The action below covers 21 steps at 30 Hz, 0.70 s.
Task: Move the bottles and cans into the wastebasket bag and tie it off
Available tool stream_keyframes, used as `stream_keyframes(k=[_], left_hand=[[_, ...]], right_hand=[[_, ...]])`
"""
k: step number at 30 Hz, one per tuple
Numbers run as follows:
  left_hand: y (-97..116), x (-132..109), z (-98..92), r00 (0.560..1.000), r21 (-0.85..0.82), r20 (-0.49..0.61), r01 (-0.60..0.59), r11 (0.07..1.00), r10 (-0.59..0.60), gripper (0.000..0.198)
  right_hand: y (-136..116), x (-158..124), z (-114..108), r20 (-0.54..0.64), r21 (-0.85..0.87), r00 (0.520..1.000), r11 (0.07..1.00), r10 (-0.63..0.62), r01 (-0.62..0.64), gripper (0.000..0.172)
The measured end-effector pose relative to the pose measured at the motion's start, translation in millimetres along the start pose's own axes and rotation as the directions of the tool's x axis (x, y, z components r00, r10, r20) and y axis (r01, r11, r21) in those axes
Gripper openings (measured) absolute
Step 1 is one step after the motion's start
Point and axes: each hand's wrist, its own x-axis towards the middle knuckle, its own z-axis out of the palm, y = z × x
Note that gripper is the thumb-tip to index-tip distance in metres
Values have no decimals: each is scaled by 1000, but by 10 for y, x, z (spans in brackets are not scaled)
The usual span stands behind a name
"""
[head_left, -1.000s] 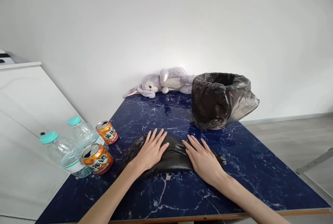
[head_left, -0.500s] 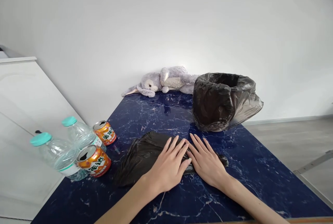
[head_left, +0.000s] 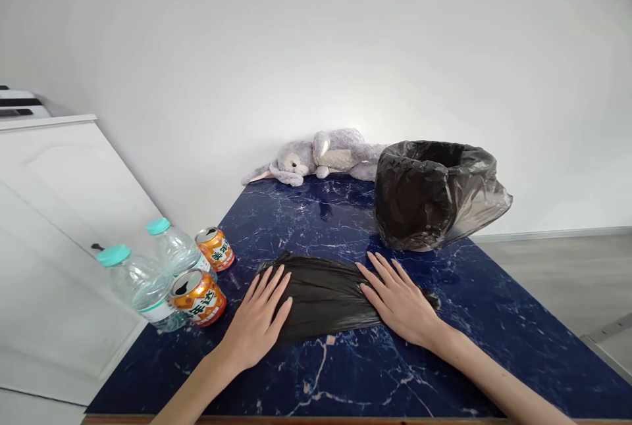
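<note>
A black plastic bag lies spread flat on the blue marbled table. On its left end rests my left hand, palm down with the fingers stretched out. My right hand presses flat on the bag's right part, its fingers also extended. A crumpled bit of the bag sticks out past the right hand's far side. Both palms hide the plastic beneath them.
Left of my hands stand two orange cans and two clear bottles with teal caps. A bin lined with a black bag stands at the back right. Behind it, a plush rabbit lies against the wall. A white cabinet borders the left.
My left hand has slid left across the bag, away from my right hand, and the bag between them is now flatter. The right hand stays near its place. The view has shifted slightly.
</note>
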Motion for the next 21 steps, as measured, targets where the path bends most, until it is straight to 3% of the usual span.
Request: stream_keyframes(k=[5, 8, 10, 13, 16, 18, 21], left_hand=[[84, -410, -81, 982, 3, -177, 67, 998, -65, 53], [131, -697, -162, 956, 16, -269, 125, 992, -116, 53], [191, -865, -226, 951, 35, -283, 140, 990, -125, 56], [332, -1044, -323, 951, 98, -301, 100, 990, -67, 58], [474, -1130, -434, 932, 175, -363, 50, 983, 17, 56], [539, -1150, -531, 920, 201, -391, 46, 979, 37, 54], [586, -1156, -693, 912, 184, -408, 40, 982, 39, 47]], right_hand=[[-106, 1, -64, -98, 61, 994, 997, 55, -49, 59], [-444, -98, -206, -171, 99, 985, 995, 9, 8, 54], [-747, -188, -305, -124, 149, 986, 981, -109, 128, 52], [-1188, -290, -365, -30, 225, 944, 918, -328, 326, 82], [-1523, -316, -280, -49, 229, 890, 863, -453, 451, 105], [-1686, -306, -175, -118, 183, 878, 858, -465, 479, 99], [-1860, -299, -4, -282, 123, 864, 877, -418, 464, 75]])
